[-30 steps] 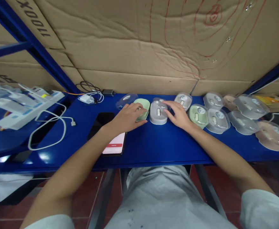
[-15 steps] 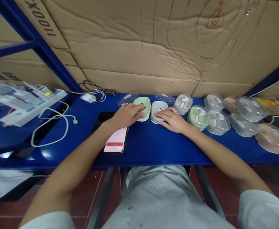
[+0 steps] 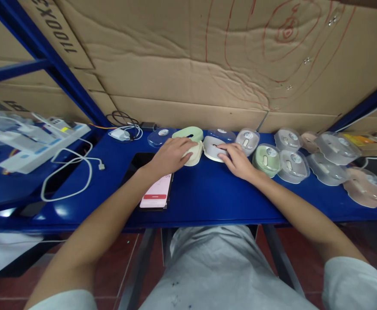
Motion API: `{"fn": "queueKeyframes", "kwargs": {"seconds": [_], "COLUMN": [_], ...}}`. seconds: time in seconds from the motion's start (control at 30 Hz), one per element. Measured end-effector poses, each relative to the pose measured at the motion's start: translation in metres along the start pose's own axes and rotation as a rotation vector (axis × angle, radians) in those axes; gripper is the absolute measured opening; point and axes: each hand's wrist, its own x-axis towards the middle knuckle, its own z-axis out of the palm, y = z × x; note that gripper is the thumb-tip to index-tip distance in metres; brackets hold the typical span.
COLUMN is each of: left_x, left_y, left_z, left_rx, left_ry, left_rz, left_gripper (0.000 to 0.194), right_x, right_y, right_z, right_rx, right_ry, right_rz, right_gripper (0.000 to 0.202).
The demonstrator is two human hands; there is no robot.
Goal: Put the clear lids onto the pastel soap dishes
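Note:
A green lid is lifted at the back of a cream box. My left hand is closed on this green-lidded box, its fingertips at the front part. Just right of it, a grey lid sits tilted over its pale base, and my right hand pinches its right edge. Behind the two boxes lie clear covers, one at the left and one at the right. A grey box with a clear cover stands behind my right hand.
Right of my hands sit a covered green box, several grey boxes and a pink box. A lit phone lies by my left forearm. Further left are a white cable and a power strip. Cardboard stands behind.
The green lid has tipped up and back from its cream base. The grey lid now tilts, and my right hand has moved to its edge. The left clear cover has shifted left.

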Motion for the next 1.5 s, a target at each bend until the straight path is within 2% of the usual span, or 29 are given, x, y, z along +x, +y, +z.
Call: {"fn": "queueKeyframes", "kwargs": {"seconds": [0.07, 0.13, 0.23, 0.5, 0.6, 0.7, 0.87, 0.97, 1.03, 1.17, 1.3, 1.5], "left_x": [0.0, -0.001, -0.002, -0.003, -0.002, -0.002, -0.002, -0.002, -0.001, -0.001, -0.001, -0.001], "left_y": [0.009, 0.017, 0.02, 0.015, 0.016, 0.017, 0.015, 0.015, 0.015, 0.013, 0.013, 0.014], "left_z": [0.002, 0.002, 0.0, 0.003, 0.002, 0.0, 0.0, 0.002, 0.002, 0.002, 0.001, 0.001], "left_rx": [-0.072, -0.127, -0.145, -0.104, -0.092, -0.071, -0.062, -0.068, -0.065, -0.06, -0.064, -0.07], "left_ry": [-0.019, -0.023, -0.034, -0.139, -0.095, -0.032, -0.044, -0.063, -0.066, -0.079, -0.098, -0.108], "left_rz": [0.123, 0.191, 0.199, 0.234, 0.23, 0.211, 0.227, 0.229, 0.228, 0.224, 0.229, 0.22], "left_gripper": [0.036, 0.034, 0.032, 0.029, 0.029, 0.029, 0.028, 0.028, 0.028, 0.03, 0.032, 0.032], "right_x": [0.0, 0.0, 0.0, -0.001, 0.001, 0.005, 0.0, -0.009, -0.012, -0.007, -0.001, 0.002], "right_y": [-0.001, -0.002, -0.002, -0.001, -0.005, -0.006, 0.019, 0.038, 0.044, 0.038, 0.028, 0.021], "right_z": [0.0, 0.0, 0.0, 0.004, 0.002, -0.007, -0.024, -0.028, -0.029, -0.034, -0.039, -0.044], "right_rx": [0.014, 0.026, 0.037, 0.037, -0.013, -0.182, -0.487, -0.588, -0.589, -0.519, -0.47, -0.602], "right_ry": [-0.014, -0.026, -0.025, 0.007, -0.034, -0.064, 0.056, 0.027, -0.015, -0.038, 0.016, 0.097], "right_rz": [0.002, 0.008, 0.033, 0.065, 0.003, -0.026, 0.275, 0.435, 0.471, 0.431, 0.375, 0.313], "right_gripper": [0.046, 0.045, 0.044, 0.046, 0.042, 0.042, 0.052, 0.061, 0.06, 0.049, 0.044, 0.041]}}
